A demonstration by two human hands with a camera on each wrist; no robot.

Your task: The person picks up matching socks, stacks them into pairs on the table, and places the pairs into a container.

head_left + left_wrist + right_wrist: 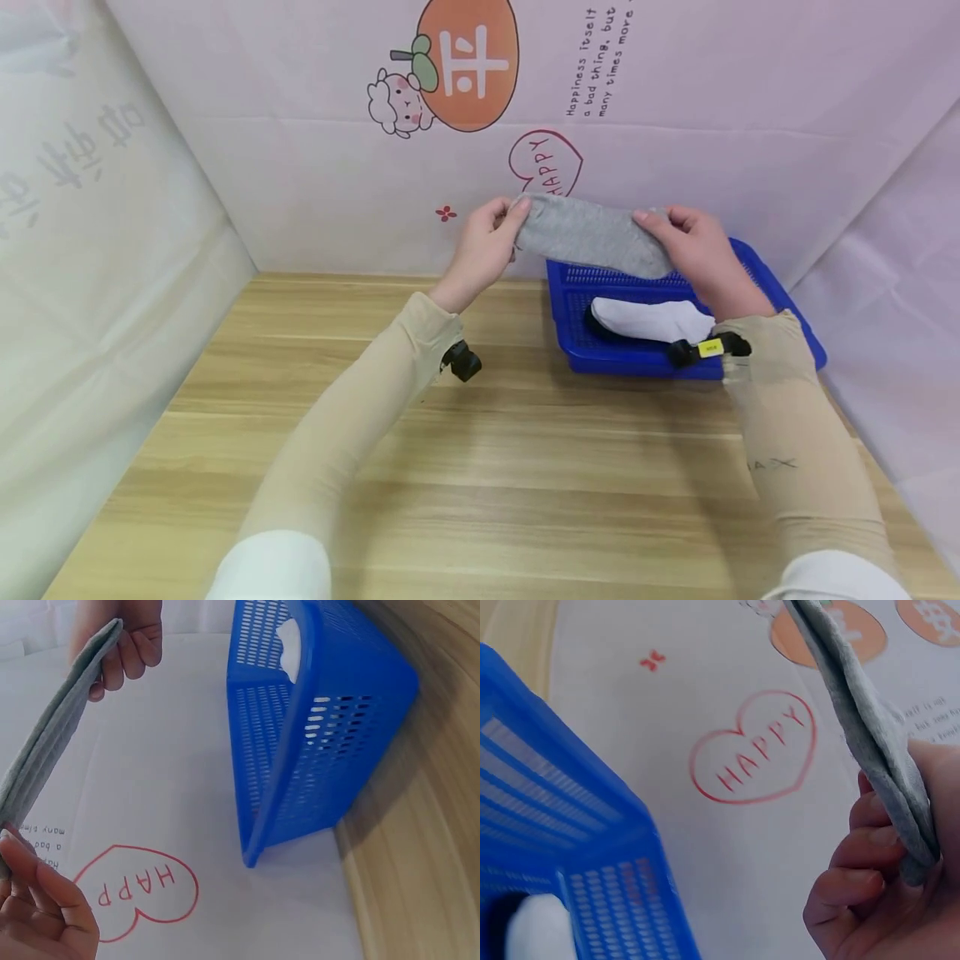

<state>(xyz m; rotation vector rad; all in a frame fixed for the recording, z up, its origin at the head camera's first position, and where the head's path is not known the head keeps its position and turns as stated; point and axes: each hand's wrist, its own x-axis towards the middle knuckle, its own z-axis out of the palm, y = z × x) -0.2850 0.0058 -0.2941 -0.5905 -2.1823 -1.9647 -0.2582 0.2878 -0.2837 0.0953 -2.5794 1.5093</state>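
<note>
A grey sock (592, 233) is stretched out flat between both hands, held up near the back wall. My left hand (483, 246) pinches its left end between thumb and fingers. At the opposite end, my right hand (697, 250) grips the sock with the thumb on top, in front of the blue basket. Seen edge-on in the right wrist view, the sock (870, 735) shows layers lying together. Inside the blue basket (562, 333) lies a white sock (648, 319), with something black (600, 327) showing beneath it.
The basket stands at the back right of the wooden table (480, 483), close to the right wall sheet (885, 292). Behind the hands hangs a white printed sheet (300, 167) with a red heart and an orange drawing. Another sheet covers the left side.
</note>
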